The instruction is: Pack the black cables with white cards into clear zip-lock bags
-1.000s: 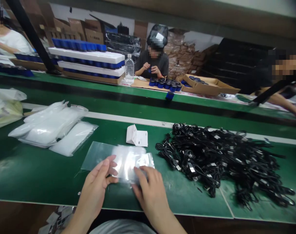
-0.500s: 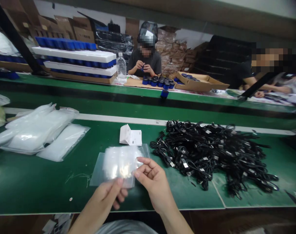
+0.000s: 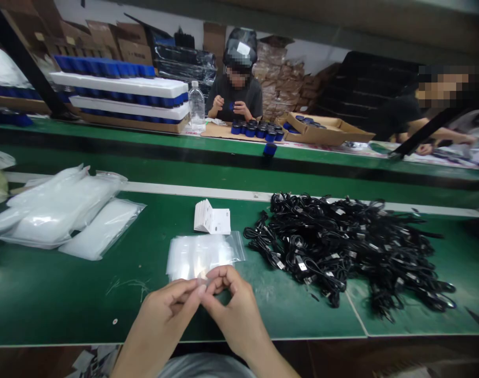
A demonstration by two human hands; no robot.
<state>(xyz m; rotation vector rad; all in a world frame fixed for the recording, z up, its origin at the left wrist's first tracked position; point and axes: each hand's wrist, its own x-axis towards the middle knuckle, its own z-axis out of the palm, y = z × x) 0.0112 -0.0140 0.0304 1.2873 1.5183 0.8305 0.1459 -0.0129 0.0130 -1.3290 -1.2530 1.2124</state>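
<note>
My left hand (image 3: 164,310) and my right hand (image 3: 233,307) meet at the fingertips above the near edge of a stack of clear zip bags (image 3: 204,256) lying flat on the green belt (image 3: 77,294). Between the thumbs and fingers of both hands, a small clear piece of plastic is pinched, seemingly a corner of the top bag. A folded stack of white cards (image 3: 211,219) stands just beyond the bags. To the right of my right hand lies a large heap of black cables (image 3: 342,252).
Filled plastic bags (image 3: 58,210) lie on the left of the belt. Beyond a white strip and a second belt, a seated person (image 3: 235,94) handles a small blue item among blue-capped containers. Another person works at the far right.
The clear bags now lie flat on the belt instead of being held up. Both hands have come together at the fingertips over the bags' near edge.
</note>
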